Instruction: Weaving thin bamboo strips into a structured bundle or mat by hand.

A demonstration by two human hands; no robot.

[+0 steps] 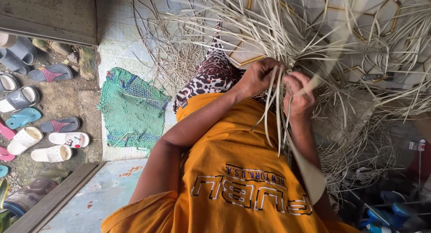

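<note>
A big loose tangle of pale dried reed strips [287, 31] spreads over the tiled floor in front of me. My left hand [257, 77] is closed around a bunch of these strips at the centre of the tangle. Right beside it, almost touching, my right hand [298, 97] pinches several more strips, whose free ends hang down over my orange shirt [233, 170]. A wider flat strip [310, 170] runs down along my right forearm. My knee in leopard-print cloth [211, 76] lies under the left hand.
A green woven mat [130, 109] lies on the floor at left. Beyond it, several sandals and slippers [54, 139] sit on bare ground. A wooden board [54, 199] runs along the lower left. Blue plastic items [386, 213] stand at lower right.
</note>
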